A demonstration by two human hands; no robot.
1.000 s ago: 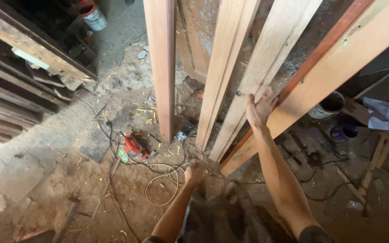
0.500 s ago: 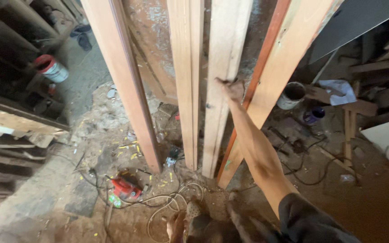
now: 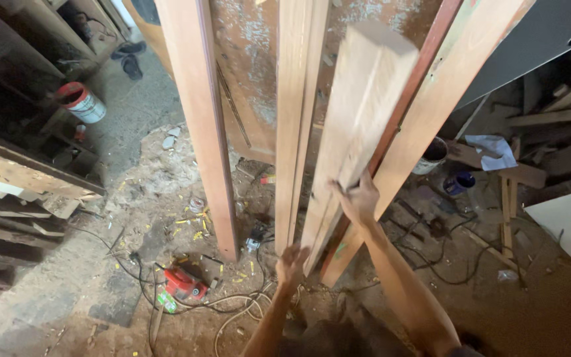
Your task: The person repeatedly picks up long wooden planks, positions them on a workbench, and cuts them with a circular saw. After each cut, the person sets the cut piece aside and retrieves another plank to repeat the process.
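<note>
A pale, rough wooden plank [image 3: 358,119] stands nearly upright, its sawn top end tipped toward me. My right hand [image 3: 358,198] is shut on its right edge at mid height. My left hand [image 3: 292,263] is lower, fingers spread, at the plank's bottom end near the floor. Beside it, several other long boards lean against the wall: a reddish one [image 3: 199,119], a pair of light ones [image 3: 295,112], and a wide one with a red edge [image 3: 444,99].
A red power tool [image 3: 181,283] lies on the dusty floor among tangled cables [image 3: 232,311]. A red and white bucket [image 3: 80,101] stands at the left by stacked timber [image 3: 8,198]. Paint tins [image 3: 434,153], a white panel [image 3: 570,221] and scrap wood sit at the right.
The pale plank has come away from the leaning boards and tipped toward me. My right hand has slid down along it, and my left hand has risen to its lower end.
</note>
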